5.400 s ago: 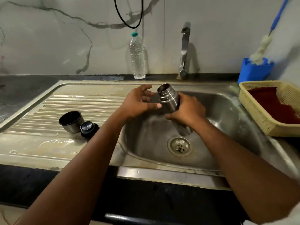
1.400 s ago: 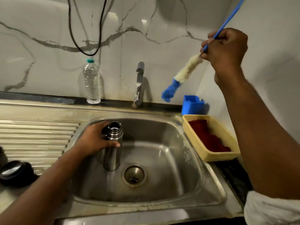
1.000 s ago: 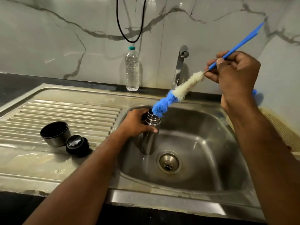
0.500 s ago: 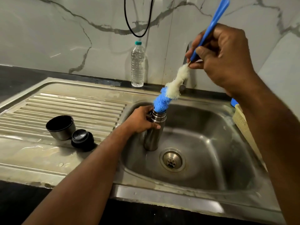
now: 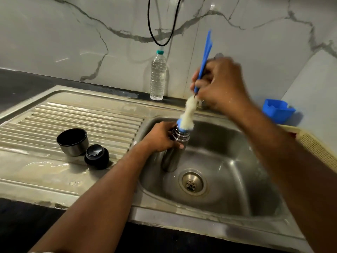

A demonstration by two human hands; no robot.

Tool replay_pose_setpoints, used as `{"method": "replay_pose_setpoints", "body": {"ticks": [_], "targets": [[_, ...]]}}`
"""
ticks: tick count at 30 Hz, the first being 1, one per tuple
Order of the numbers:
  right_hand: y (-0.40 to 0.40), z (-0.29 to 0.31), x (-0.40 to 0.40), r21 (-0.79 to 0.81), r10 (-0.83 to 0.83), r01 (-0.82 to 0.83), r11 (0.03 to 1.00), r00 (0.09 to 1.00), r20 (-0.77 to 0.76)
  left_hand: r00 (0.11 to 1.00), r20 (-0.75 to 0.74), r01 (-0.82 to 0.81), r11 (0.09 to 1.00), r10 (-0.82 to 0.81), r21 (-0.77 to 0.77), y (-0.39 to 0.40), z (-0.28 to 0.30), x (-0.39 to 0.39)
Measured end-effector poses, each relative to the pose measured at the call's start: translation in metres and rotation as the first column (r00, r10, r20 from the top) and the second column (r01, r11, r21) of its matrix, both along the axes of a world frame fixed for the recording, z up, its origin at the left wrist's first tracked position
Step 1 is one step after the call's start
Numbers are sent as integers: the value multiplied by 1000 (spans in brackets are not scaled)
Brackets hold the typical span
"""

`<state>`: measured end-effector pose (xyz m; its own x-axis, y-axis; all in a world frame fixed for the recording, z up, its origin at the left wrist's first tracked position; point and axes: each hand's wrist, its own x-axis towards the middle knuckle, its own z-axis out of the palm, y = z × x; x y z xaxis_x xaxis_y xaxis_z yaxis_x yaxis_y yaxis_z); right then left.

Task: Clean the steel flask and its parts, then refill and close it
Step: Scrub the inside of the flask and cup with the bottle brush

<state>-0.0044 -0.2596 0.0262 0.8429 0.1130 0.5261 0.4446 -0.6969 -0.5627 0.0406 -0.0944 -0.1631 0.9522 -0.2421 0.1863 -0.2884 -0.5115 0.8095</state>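
My left hand (image 5: 162, 136) grips the flask (image 5: 175, 148); my right hand (image 5: 218, 84) pinches the brush (image 5: 188, 114) entering it. Cup (image 5: 73, 142) and stopper (image 5: 97, 156), left, await washing.

Beside the silver steel flask (image 5: 173, 152), the brush (image 5: 189, 114) shows a blue handle, white fluff and a blue tip, left of it sit a steel-grey cup (image 5: 73, 142) with black inside and a black stopper (image 5: 97, 157), and behind it rises white wall (image 5: 73, 42) veined grey.

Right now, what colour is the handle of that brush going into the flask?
Bright blue. The brush handle shows best in the head view, gripped by the right hand.
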Motion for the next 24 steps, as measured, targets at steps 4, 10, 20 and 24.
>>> {"method": "replay_pose_setpoints", "body": {"ticks": [4,10,20,24], "targets": [[11,-33,-2,-38,-34,35,999,999,28,999,41,23,1000,-24,15,0,-1,0],[-3,4,13,176,23,-10,984,997,-69,999,53,-5,998,1,61,-2,1,0],[-7,11,13,167,98,-109,980,992,74,999,22,-24,997,23,67,-2,3,-1],[-15,16,16,186,197,-188,964,980,-29,1000,10,4,999,-5,52,-1,4,-1]]}}
